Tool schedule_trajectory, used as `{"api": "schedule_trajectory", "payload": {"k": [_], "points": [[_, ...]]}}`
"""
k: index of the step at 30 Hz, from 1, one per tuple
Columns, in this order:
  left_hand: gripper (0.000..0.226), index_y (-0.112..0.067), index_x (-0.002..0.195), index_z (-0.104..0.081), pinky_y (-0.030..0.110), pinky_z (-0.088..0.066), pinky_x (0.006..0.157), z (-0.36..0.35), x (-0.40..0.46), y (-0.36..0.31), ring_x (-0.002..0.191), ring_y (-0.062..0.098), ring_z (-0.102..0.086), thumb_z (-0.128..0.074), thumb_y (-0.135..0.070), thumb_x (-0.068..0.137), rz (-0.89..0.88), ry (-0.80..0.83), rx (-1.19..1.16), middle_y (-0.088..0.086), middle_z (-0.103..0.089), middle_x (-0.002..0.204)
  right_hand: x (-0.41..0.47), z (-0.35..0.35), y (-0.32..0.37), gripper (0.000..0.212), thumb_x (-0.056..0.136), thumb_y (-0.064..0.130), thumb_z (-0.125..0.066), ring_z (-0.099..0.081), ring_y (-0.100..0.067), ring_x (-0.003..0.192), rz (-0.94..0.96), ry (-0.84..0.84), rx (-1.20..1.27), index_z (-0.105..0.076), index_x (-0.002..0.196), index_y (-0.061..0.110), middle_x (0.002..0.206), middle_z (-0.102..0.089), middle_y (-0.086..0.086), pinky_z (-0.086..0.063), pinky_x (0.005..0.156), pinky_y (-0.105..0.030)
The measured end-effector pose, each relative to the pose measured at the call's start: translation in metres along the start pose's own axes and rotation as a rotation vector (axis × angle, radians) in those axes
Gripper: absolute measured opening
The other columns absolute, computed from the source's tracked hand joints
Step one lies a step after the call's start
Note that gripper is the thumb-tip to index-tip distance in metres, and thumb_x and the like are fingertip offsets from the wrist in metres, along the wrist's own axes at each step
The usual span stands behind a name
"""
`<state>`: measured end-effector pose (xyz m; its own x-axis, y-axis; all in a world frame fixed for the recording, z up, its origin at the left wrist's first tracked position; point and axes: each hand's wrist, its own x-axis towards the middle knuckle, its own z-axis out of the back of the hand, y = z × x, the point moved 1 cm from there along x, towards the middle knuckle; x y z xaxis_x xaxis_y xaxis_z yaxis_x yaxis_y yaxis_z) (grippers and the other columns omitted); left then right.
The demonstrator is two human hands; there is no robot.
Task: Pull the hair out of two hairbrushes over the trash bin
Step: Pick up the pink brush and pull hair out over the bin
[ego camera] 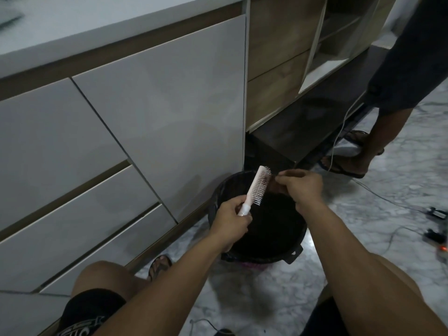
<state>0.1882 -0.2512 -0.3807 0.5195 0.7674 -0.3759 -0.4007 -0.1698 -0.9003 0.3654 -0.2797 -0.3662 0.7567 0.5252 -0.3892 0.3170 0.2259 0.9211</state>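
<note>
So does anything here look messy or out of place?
Mostly the floor: loose cables trail across the marble tiles right of the trash bin, beside a standing person's sandalled foot, a likely trip hazard. The hairbrush itself sits squarely over the bin.

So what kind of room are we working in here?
Likely a home kitchen or utility area: glossy white cabinet drawers under a pale countertop, marble-pattern floor tiles, and a black lined trash bin on the floor. Loose cables trail nearby.
</note>
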Motion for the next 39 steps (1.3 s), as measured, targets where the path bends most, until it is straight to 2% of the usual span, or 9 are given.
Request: {"api": "schedule_trajectory", "payload": {"k": [2,5,11,17,24,27,30,35,39], "points": [[0.051,-0.019,0.137,-0.050,0.018,-0.041,0.047,0.002,0.002,0.000,0.066,0.012,-0.053,-0.054,0.001,0.090,0.013,-0.003,-0.014,0.005,-0.061,0.100,0.006,0.004,0.000,0.018,0.074,-0.007,-0.074,-0.070,-0.025,0.071,0.029,-0.119,0.002,-0.069,0.072,0.010,0.081,-0.071,-0.014,-0.061,0.067,-0.031],[0.051,-0.019,0.137,-0.051,0.018,-0.042,0.046,0.005,0.006,0.000,0.065,0.012,-0.052,-0.054,0.001,0.090,0.015,-0.006,-0.017,0.006,-0.061,0.100,0.013,0.007,0.004,0.022,0.076,-0.007,-0.073,-0.065,-0.020,0.065,0.064,-0.210,0.096,-0.066,0.069,0.013,0.072,-0.066,-0.007,-0.053,0.045,-0.019],[0.052,-0.022,0.136,-0.051,0.017,-0.042,0.044,-0.004,0.010,-0.004,0.058,0.012,-0.052,-0.055,0.000,0.089,0.002,0.035,-0.018,0.004,-0.061,0.092,0.011,-0.007,-0.007,0.016,0.082,0.001,-0.073,-0.071,-0.019,0.078,0.028,0.122,-0.006,-0.067,0.086,0.016,0.090,-0.070,-0.006,-0.057,0.058,-0.026],[0.051,-0.019,0.135,-0.053,0.017,-0.041,0.043,-0.001,0.014,-0.006,0.057,0.012,-0.051,-0.054,0.002,0.089,0.028,0.048,0.004,0.003,-0.059,0.089,0.032,-0.005,-0.009,0.020,0.084,-0.009,-0.065,-0.070,-0.014,0.065,-0.028,0.067,0.027,-0.065,0.075,0.010,0.080,-0.070,-0.009,-0.055,0.048,-0.020],[0.057,-0.015,0.137,-0.051,0.055,-0.055,0.081,0.009,0.032,0.007,0.103,0.048,-0.062,-0.055,0.001,0.082,0.103,-0.170,0.032,0.015,-0.064,0.121,0.069,0.008,-0.015,0.024,0.079,-0.009,-0.069,-0.071,-0.031,0.080,-0.073,-0.089,0.015,-0.065,0.068,0.012,0.087,-0.069,-0.016,-0.057,0.057,-0.031],[0.058,-0.013,0.139,-0.049,0.038,-0.052,0.055,0.011,0.036,0.009,0.077,0.033,-0.064,-0.054,0.002,0.083,0.107,-0.156,0.019,0.016,-0.064,0.120,0.075,0.005,-0.022,0.023,0.082,-0.006,-0.067,-0.066,-0.022,0.074,-0.098,-0.024,-0.090,-0.060,0.072,0.013,0.088,-0.066,-0.012,-0.056,0.049,-0.027],[0.055,-0.013,0.138,-0.048,0.025,-0.042,0.046,0.010,0.039,0.010,0.060,0.018,-0.055,-0.054,0.002,0.086,0.119,-0.120,0.002,0.016,-0.065,0.112,0.079,0.002,-0.032,0.021,0.085,0.005,-0.069,-0.065,-0.022,0.087,-0.195,0.049,-0.148,-0.056,0.080,0.021,0.103,-0.064,-0.010,-0.054,0.060,-0.033],[0.053,-0.014,0.139,-0.048,0.024,-0.045,0.047,0.008,0.043,0.011,0.060,0.016,-0.057,-0.055,-0.001,0.088,0.131,-0.072,-0.021,0.010,-0.063,0.098,0.077,0.004,-0.033,0.038,0.080,0.026,-0.072,-0.058,-0.026,0.108,-0.283,0.130,-0.173,-0.057,0.115,0.019,0.111,-0.062,-0.006,-0.052,0.080,-0.043],[0.050,-0.012,0.135,-0.051,0.024,-0.044,0.045,0.007,0.044,0.012,0.057,0.016,-0.058,-0.055,-0.001,0.087,0.149,-0.067,-0.048,0.007,-0.062,0.093,0.077,0.006,-0.030,0.042,0.085,0.024,-0.069,-0.051,-0.030,0.115,-0.317,0.089,-0.115,-0.054,0.123,0.013,0.117,-0.057,-0.006,-0.048,0.098,-0.050]]}}
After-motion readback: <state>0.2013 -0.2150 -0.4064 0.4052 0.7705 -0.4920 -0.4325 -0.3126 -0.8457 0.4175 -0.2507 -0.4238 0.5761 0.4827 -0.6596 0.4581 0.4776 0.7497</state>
